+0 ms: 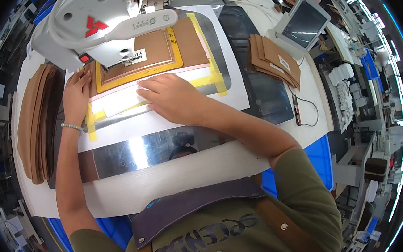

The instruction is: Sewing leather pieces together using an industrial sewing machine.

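A brown sheet point(192, 36) lies under the sewing machine head point(80, 24), and a yellow-edged frame point(175, 57) rests on top of it. Inside the frame a white label point(134, 57) shows on a brown piece. At the sheet's left edge my left hand point(77, 94) lies with its fingers stretched forward, their tips partly hidden near the machine head. My right hand point(173, 97) rests palm down, fingers extended, on the white strip point(119, 99) just in front of the frame. Yellow tape point(214, 73) borders the sheet on the right and front.
Brown pieces stand stacked on the left point(35, 125). More brown pieces point(272, 61) lie at the right, beside a tilted screen point(303, 21). A small tool with a cord point(297, 110) lies near the right table edge. A shiny metal plate point(165, 150) spans the front.
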Tool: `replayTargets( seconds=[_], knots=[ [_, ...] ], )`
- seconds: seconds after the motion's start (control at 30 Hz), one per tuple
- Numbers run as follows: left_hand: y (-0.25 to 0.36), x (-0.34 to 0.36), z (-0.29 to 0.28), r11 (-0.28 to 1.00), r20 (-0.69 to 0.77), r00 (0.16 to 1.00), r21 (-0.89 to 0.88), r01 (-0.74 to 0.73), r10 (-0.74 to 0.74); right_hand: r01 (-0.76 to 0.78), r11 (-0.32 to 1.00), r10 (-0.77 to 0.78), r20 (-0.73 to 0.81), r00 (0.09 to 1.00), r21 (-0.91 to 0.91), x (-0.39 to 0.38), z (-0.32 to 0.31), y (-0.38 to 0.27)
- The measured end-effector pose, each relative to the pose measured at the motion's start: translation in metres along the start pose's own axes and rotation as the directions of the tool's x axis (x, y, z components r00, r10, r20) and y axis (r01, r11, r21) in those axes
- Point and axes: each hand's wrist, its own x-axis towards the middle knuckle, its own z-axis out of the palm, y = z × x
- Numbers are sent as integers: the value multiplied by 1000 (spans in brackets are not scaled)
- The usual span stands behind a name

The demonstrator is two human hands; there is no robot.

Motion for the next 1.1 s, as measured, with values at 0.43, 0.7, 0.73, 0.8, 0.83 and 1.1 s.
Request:
replayTargets(
  seconds=[0.43, 0.7, 0.73, 0.8, 0.83, 1.1],
  knots=[
    [75, 39, 39, 925, -140, 952, -312, 219, -272, -174, 985, 175, -33, 984, 18, -17, -2, 22],
    [57, 36, 13, 994, -169, 983, 70, 87, -74, -131, 988, 137, -83, 987, 78, -14, -3, 24],
    [34, 31, 3, 963, -181, 975, 211, 165, -128, -108, 989, 119, -109, 987, 102, -12, -2, 22],
    [14, 11, -27, 932, -263, 949, 265, 246, -176, -123, 983, 135, -84, 987, 136, -11, -3, 23],
    [16, 5, -49, 937, -338, 926, 234, 258, -170, -133, 981, 146, -84, 986, 144, -13, -5, 25],
    [-44, -192, -263, 853, -532, 702, -475, 216, -474, -111, 982, 117, -31, 993, 155, -6, -13, 20]
  ],
)
